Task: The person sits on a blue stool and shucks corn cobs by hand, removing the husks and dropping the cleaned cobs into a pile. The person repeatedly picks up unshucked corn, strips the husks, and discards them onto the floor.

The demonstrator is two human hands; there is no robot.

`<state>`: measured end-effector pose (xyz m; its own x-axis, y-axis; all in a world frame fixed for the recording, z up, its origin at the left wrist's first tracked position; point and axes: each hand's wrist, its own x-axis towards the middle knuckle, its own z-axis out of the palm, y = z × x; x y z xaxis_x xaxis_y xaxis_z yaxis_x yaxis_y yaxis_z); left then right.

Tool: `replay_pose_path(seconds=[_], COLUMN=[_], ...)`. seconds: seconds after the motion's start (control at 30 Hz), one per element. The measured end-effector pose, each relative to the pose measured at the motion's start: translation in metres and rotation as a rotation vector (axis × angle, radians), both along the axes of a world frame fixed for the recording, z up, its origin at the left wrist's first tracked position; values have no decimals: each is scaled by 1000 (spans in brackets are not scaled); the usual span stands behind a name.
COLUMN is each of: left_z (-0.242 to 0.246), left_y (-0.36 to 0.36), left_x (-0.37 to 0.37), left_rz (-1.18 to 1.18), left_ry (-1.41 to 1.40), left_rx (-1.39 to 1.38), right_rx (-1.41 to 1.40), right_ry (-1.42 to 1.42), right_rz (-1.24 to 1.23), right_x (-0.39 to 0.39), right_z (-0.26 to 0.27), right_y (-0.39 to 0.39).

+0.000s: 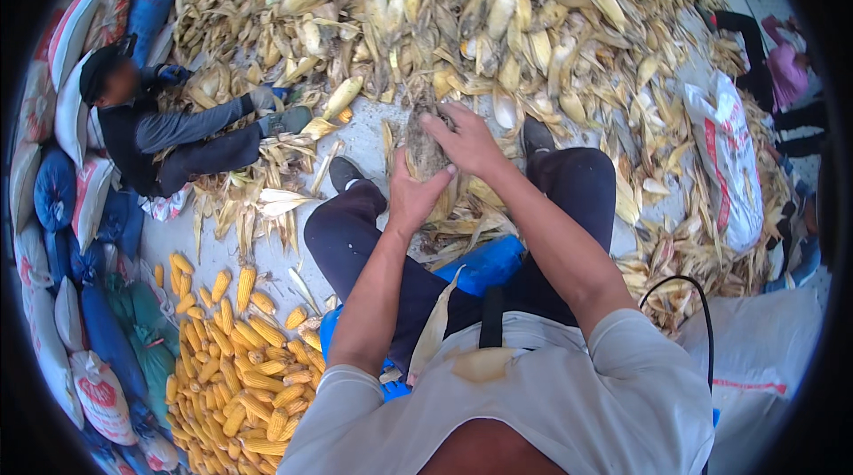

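Note:
A greyish, weathered ear of corn in its husk (425,138) stands between my two hands, above the floor between my knees. My left hand (418,192) holds its lower part from the left, thumb and fingers spread around it. My right hand (466,142) grips it higher up on the right, with the fingers across the husk. Loose dry husks (460,225) lie below my hands. Beyond them rises a large heap of unhusked corn ears (413,22). A pale husk leaf (436,328) rests on my lap.
Husked yellow cobs (233,382) are piled at lower left. A co-worker (180,122) in gloves sits at left among husks, before stacked filled sacks (73,95). A white sack (723,162) lies on husks at right. Other people (786,68) are at the far right edge.

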<state>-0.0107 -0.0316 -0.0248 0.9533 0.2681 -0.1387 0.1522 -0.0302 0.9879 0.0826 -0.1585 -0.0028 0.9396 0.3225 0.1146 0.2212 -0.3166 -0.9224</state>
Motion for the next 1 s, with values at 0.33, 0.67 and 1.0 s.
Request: replay_pose_path(seconds=[0.33,0.67,1.0], left_z=[-2,-16,4], left_y=[5,9,14], left_x=[12,12,-6], left_rz=[-93,-6,-33], left_ry=[1,-59,-277], left_rx=[240,357,493], right_rx=[266,597,270], right_ry=[120,561,892], right_rz=[-243,-371,-513], right_x=[1,18,2], right_z=[-11,-18,-106], right_y=[16,32,49])
